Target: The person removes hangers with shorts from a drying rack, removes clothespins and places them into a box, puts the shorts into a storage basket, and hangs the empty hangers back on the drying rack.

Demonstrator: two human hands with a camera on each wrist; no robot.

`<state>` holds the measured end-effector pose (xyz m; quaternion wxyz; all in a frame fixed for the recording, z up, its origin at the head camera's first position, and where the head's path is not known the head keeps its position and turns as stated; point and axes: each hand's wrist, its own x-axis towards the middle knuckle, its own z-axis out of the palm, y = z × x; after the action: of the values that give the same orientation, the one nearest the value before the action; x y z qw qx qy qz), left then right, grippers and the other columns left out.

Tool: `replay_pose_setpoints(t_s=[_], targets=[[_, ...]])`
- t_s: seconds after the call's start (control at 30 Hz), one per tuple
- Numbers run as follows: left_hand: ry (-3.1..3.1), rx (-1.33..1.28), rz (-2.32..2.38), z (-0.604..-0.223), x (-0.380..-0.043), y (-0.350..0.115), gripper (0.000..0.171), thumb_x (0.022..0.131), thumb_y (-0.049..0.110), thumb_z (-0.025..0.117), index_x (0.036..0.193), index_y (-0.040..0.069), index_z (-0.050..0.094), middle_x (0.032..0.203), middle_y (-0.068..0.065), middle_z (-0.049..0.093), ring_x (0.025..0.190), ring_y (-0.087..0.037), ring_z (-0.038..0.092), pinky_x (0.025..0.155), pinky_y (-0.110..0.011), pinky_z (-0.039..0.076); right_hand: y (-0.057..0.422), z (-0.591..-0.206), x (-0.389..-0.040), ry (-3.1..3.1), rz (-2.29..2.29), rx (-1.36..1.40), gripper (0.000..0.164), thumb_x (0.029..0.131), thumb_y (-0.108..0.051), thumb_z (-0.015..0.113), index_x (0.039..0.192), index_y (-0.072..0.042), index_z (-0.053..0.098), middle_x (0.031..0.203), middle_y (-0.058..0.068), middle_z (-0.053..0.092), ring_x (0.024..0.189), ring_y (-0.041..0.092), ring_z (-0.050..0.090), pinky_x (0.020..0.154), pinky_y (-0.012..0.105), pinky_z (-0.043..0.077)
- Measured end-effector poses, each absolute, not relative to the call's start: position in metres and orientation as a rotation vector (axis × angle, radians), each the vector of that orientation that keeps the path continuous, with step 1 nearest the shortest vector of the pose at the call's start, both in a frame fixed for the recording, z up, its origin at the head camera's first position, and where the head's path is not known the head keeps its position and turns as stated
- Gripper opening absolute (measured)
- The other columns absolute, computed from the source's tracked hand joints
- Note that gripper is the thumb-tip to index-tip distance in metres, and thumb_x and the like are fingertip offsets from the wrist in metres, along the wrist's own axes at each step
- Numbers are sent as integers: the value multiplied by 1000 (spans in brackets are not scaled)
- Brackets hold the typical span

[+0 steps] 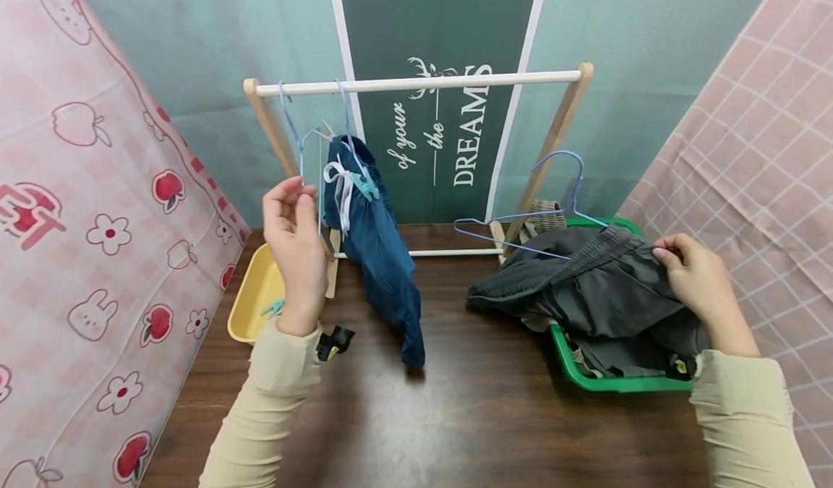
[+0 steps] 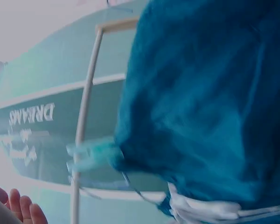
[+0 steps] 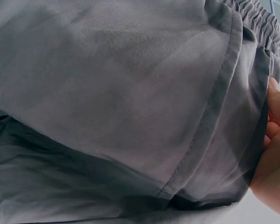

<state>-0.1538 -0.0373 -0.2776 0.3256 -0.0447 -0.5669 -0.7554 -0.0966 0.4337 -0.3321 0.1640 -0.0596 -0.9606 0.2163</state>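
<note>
At the upper left of the head view, my left hand (image 1: pixel 294 246) is raised, its thumb and fingertips pinching the low end of a thin blue hanger (image 1: pixel 291 123) hooked on the rod. Beside it, blue trousers (image 1: pixel 380 257) with a white drawstring hang from another blue hanger (image 1: pixel 345 116), fastened by a teal clothespin (image 1: pixel 364 183). On the right, my right hand (image 1: pixel 706 285) pinches the waistband edge of dark grey trousers (image 3: pixel 116 88) between thumb and fingers. A loose blue hanger (image 1: pixel 577 184) reaches into the waist of the grey trousers, its hook upward.
The rack's white rod (image 1: pixel 423 83) spans between wooden posts. A green basket (image 1: pixel 599 383) holds clothes under the grey trousers. A yellow tray (image 1: pixel 250 296) with teal clothespins stands at the left. Printed cloth hangs on both sides.
</note>
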Motion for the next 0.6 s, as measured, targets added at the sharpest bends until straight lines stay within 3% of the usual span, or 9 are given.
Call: replay_pose_setpoints(t_s=[0.1, 0.17, 0.23, 0.4, 0.6], targets=[[-1662, -257, -1895, -277, -148, -21, 20, 96, -1, 45, 114, -2, 55, 103, -3, 60, 105, -19, 56, 95, -23, 44, 434, -332, -95, -2712, 643, -161, 26, 101, -19, 47, 104, 4, 59, 85, -9, 64, 70, -25, 23, 68, 27, 31], [-1818, -386, -1794, -279, -144, -9, 23, 96, 0, 47, 116, -4, 56, 110, -9, 60, 108, -21, 55, 96, -26, 44, 434, -332, -93, -2693, 664, -166, 26, 100, -20, 47, 103, 3, 59, 76, -32, 51, 69, -24, 26, 67, 24, 30], [-1948, -543, -1695, -283, -140, 5, 25, 94, 0, 48, 117, -6, 57, 116, -16, 59, 107, -25, 54, 94, -29, 44, 434, -333, -92, -2668, 687, -164, 26, 100, -21, 49, 101, 2, 60, 73, -47, 31, 69, -23, 29, 65, 21, 29], [-2207, -787, -1606, -303, -133, 46, 29, 92, 2, 50, 121, -2, 58, 118, -16, 60, 106, -27, 57, 92, -33, 48, 433, -335, -91, -2612, 694, -128, 20, 98, -16, 54, 99, 2, 63, 74, -50, 32, 69, -26, 30, 63, 18, 32], [-2633, -851, -1356, -334, -141, 86, 40, 99, 15, 46, 139, 7, 45, 137, -10, 50, 127, -25, 47, 106, -37, 41, 429, -333, -95, -2575, 703, -18, 14, 95, -10, 58, 95, 2, 66, 77, -51, 36, 71, -27, 33, 62, 12, 33]])
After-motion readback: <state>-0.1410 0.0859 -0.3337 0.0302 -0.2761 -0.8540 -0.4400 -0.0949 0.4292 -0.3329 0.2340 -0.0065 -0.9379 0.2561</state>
